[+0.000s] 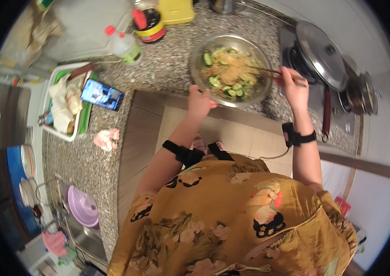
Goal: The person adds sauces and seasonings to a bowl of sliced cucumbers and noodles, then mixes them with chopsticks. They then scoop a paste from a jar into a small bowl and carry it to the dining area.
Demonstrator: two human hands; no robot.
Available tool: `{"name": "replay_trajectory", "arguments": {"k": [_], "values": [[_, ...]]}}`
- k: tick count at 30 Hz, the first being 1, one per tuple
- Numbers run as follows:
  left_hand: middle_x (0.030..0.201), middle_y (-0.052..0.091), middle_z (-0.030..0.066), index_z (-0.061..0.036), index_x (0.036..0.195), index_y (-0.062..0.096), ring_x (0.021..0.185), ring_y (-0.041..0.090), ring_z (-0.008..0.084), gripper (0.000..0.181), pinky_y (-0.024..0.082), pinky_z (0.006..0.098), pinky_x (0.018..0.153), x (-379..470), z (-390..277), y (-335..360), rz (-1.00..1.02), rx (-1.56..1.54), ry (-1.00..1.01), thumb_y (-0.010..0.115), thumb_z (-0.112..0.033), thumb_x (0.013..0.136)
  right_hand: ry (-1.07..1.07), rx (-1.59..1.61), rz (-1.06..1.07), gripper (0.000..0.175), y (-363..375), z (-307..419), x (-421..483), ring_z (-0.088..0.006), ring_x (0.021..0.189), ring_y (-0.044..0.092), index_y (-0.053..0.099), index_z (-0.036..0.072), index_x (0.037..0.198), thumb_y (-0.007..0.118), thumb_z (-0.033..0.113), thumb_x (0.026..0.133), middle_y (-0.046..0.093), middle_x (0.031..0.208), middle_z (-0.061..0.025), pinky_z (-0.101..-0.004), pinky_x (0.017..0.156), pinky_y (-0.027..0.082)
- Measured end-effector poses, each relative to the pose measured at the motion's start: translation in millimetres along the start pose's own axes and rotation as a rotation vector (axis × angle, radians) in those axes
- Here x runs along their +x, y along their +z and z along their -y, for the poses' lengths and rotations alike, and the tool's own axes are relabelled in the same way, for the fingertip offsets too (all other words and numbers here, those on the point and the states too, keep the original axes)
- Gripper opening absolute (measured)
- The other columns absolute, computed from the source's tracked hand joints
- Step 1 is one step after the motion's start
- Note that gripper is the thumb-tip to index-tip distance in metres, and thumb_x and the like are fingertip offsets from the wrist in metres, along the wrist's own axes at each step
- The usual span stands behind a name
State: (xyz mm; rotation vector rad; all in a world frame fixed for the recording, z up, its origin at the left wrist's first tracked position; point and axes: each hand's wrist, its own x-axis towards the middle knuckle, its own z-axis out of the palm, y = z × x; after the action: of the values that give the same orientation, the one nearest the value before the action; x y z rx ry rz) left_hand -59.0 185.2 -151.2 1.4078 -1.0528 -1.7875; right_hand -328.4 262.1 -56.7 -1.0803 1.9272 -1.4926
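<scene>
A wide stainless steel mixing bowl [197,81] stands at the front edge of the speckled stone counter. In it lie sliced cucumbers [239,90] and a pale golden heap of food [231,69] that looks like noodles or shreds. My left hand [200,100] grips the bowl's near left rim. With my right hand [293,84] I hold wooden chopsticks [267,71]; their tips reach over the bowl into the golden heap.
Right of the bowl is a cooktop [345,120] with a lidded pan [322,51] and a metal pot [362,95]. On the left are a lit phone [101,95], a white-and-green basket [88,119], a crumpled cloth [107,139], a red-capped bottle [126,50] and a sink holding a purple basin [81,207].
</scene>
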Motion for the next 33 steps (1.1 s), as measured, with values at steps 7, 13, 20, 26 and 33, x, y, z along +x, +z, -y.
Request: {"name": "replay_trajectory", "arguments": {"k": [7, 13, 20, 26, 33], "values": [[0.1, 0.058, 0.0206, 0.005, 0.125, 0.032, 0.078, 0.072, 0.0286, 0.033, 0.061, 0.0378, 0.064, -2.8, -1.2, -4.4, 0.083, 0.004, -0.015, 0.049, -0.014, 0.103, 0.025, 0.136, 0.18, 0.027, 54.5, -16.7, -21.0, -0.0133, 0.078, 0.068, 0.073, -0.005, 0.102, 0.065, 0.02, 0.101, 0.073, 0.091, -0.0094, -0.027, 0.071, 0.056], [0.092, 0.07, 0.0168, -0.0005, 0.12, 0.038, 0.081, 0.072, 0.022, 0.03, 0.056, 0.0349, 0.07, -8.6, 0.0, -17.7, 0.179, 0.114, -0.069, 0.05, -0.024, 0.105, -0.799, -0.376, 0.374, 0.014, 57.5, 42.1, -43.4, -0.023, 0.087, 0.07, 0.073, 0.003, 0.104, 0.069, 0.012, 0.095, 0.071, 0.097, -0.012, -0.0341, 0.078, 0.055], [0.093, 0.073, 0.0061, -0.0089, 0.112, 0.057, 0.084, 0.069, 0.0139, 0.023, 0.052, 0.0291, 0.072, -98.7, 69.1, -107.4, -0.1, 0.043, 0.035, 0.056, -0.03, 0.102, -0.814, -0.448, 0.453, 0.009, 44.7, 17.2, -40.9, -0.0355, 0.082, 0.065, 0.07, 0.0, 0.1, 0.069, 0.006, 0.092, 0.065, 0.093, -0.0167, -0.0386, 0.072, 0.052], [0.093, 0.072, 0.0064, -0.0079, 0.118, 0.057, 0.085, 0.07, 0.0154, 0.025, 0.053, 0.0308, 0.071, -258.0, 197.9, -128.7, -0.64, -0.192, -0.194, 0.055, -0.026, 0.102, -1.105, -0.55, 0.538, 0.016, 37.2, -37.3, -51.1, -0.0358, 0.085, 0.061, 0.073, 0.001, 0.101, 0.067, 0.014, 0.094, 0.063, 0.093, -0.0153, -0.0443, 0.076, 0.048], [0.096, 0.072, 0.0068, -0.0092, 0.12, 0.056, 0.085, 0.07, 0.016, 0.024, 0.054, 0.0316, 0.072, -464.8, 353.0, -25.7, -1.102, -0.671, -0.316, 0.054, -0.025, 0.102, -1.255, -0.677, 0.511, 0.027, 43.9, -64.6, -51.8, -0.038, 0.1, 0.062, 0.07, 0.001, 0.116, 0.065, 0.019, 0.098, 0.063, 0.115, -0.0203, -0.0462, 0.084, 0.05]]}}
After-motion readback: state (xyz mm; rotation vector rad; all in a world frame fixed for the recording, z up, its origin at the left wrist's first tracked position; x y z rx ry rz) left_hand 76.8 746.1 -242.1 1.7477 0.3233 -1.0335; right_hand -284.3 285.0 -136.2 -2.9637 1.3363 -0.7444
